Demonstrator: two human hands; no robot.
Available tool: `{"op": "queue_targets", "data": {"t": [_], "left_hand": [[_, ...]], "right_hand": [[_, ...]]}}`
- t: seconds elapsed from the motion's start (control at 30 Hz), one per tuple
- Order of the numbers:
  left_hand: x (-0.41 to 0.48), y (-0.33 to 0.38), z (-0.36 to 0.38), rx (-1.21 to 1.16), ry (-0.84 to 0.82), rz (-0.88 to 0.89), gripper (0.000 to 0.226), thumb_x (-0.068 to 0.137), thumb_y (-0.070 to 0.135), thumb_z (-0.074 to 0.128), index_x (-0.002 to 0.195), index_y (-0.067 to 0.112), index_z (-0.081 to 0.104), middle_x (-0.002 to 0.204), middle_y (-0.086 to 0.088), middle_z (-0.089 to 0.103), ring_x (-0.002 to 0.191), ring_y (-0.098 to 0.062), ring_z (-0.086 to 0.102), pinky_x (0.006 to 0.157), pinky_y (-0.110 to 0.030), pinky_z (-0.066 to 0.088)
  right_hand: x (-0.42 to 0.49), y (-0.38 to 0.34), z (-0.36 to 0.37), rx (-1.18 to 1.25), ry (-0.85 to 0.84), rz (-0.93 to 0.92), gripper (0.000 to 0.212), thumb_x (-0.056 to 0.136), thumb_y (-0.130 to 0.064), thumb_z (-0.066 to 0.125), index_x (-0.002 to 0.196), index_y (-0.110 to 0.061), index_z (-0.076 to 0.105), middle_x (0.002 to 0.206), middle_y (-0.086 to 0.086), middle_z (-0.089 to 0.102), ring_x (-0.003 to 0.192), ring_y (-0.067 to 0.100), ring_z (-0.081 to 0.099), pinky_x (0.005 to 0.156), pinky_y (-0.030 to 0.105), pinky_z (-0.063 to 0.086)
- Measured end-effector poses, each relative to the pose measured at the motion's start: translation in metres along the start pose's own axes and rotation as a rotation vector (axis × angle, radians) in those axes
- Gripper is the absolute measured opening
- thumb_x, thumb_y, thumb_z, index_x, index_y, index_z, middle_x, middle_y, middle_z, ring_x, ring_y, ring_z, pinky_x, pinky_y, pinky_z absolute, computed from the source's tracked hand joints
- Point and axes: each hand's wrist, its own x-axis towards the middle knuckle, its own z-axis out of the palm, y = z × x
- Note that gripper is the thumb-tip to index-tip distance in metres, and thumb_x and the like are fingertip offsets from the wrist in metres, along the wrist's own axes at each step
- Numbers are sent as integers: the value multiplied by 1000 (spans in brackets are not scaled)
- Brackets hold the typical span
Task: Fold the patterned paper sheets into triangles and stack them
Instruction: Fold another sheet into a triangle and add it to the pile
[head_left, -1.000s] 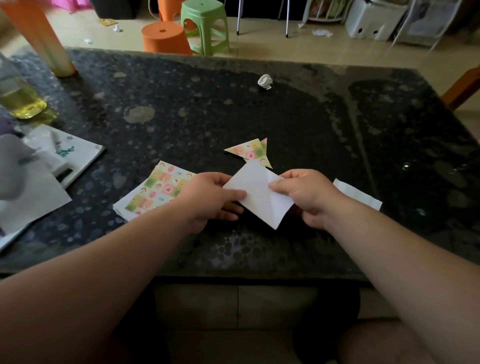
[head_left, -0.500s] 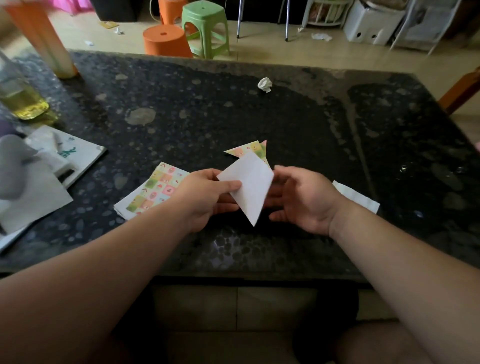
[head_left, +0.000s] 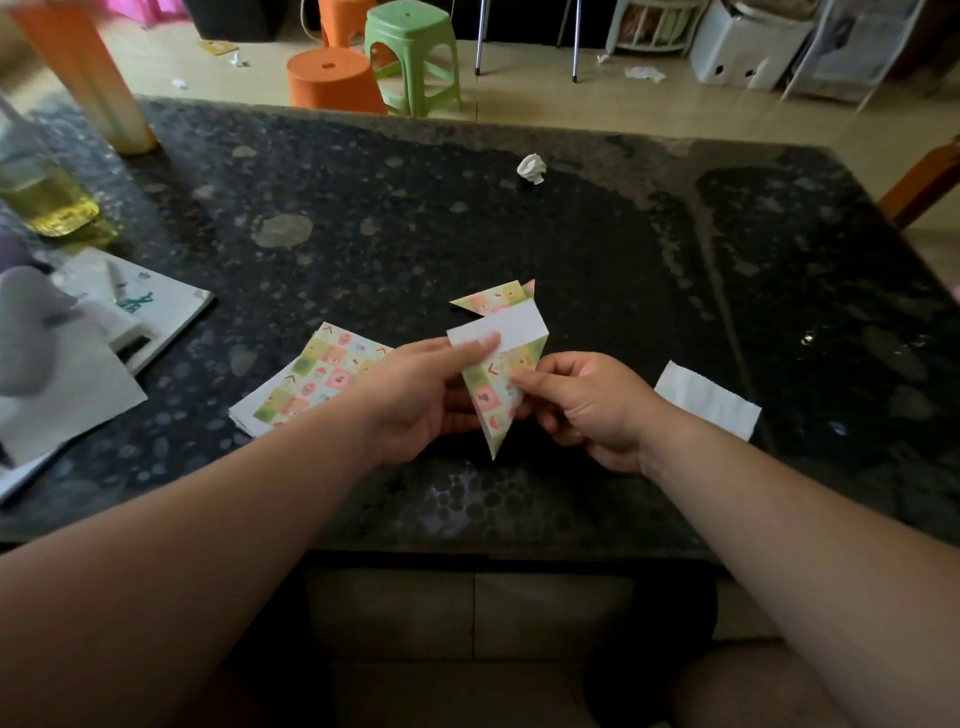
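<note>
I hold a patterned paper sheet above the near part of the dark table. It is folded into a narrow triangle pointing down, with a white strip of its back side showing along the top. My left hand pinches the white top-left corner. My right hand pinches the right edge of the patterned face. Just behind lie folded patterned triangles. A pile of flat patterned sheets lies on the table under my left wrist.
A white paper strip lies right of my right hand. A crumpled paper ball sits farther back. White papers and a booklet, a glass bottle and an orange cylinder occupy the left. Stools stand beyond the table.
The sheet showed only its white back, held wide; it has been folded over, so the patterned face shows as a triangle. My right hand closed onto its right edge.
</note>
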Motion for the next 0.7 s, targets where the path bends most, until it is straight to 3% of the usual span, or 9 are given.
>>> {"op": "queue_targets", "data": {"t": [0.1, 0.2, 0.33, 0.5, 0.6, 0.7], "left_hand": [[2, -9, 0, 112, -31, 13, 35, 85, 0, 72, 119, 5, 68, 102, -14, 75, 85, -23, 73, 79, -37, 59], [3, -13, 2, 109, 0, -26, 40, 83, -12, 71, 119, 5, 67, 97, -12, 75, 77, -22, 72, 68, -33, 60], [1, -13, 4, 116, -48, -35, 53, 80, -15, 72, 125, 11, 62, 97, -14, 74, 79, -24, 72, 69, -34, 59], [4, -15, 3, 233, 36, -37, 58, 84, -7, 75, 136, 11, 54, 84, -15, 75, 64, -19, 68, 57, -27, 55], [4, -10, -7, 389, 60, -70, 65, 86, 0, 76, 143, 16, 49, 82, -14, 75, 60, -15, 64, 54, -26, 52], [-1, -1, -13, 663, -1, -74, 51, 88, 9, 78, 132, 21, 56, 74, -10, 72, 51, -12, 55, 48, -23, 46]], "right_hand": [[1, 1, 2, 32, 24, 21, 19, 95, -25, 72, 85, -10, 72, 72, 5, 68, 49, 8, 45, 40, 19, 32], [3, 2, 2, 56, 40, 53, 17, 95, -21, 73, 85, -8, 71, 68, 5, 66, 49, 10, 44, 41, 20, 30], [7, 5, 1, 77, 84, 62, 14, 94, -17, 74, 86, -7, 69, 69, 6, 68, 48, 10, 46, 40, 20, 31], [7, 5, -2, 110, 65, 114, 8, 96, -10, 69, 95, -3, 67, 67, 7, 69, 49, 11, 50, 36, 18, 30], [6, 4, -8, 59, 44, 202, 9, 96, -10, 67, 99, -2, 68, 69, 8, 70, 49, 12, 52, 36, 18, 31], [7, 5, -12, 17, 27, 237, 9, 96, -12, 69, 95, -3, 69, 69, 8, 70, 48, 11, 52, 37, 17, 32]]}}
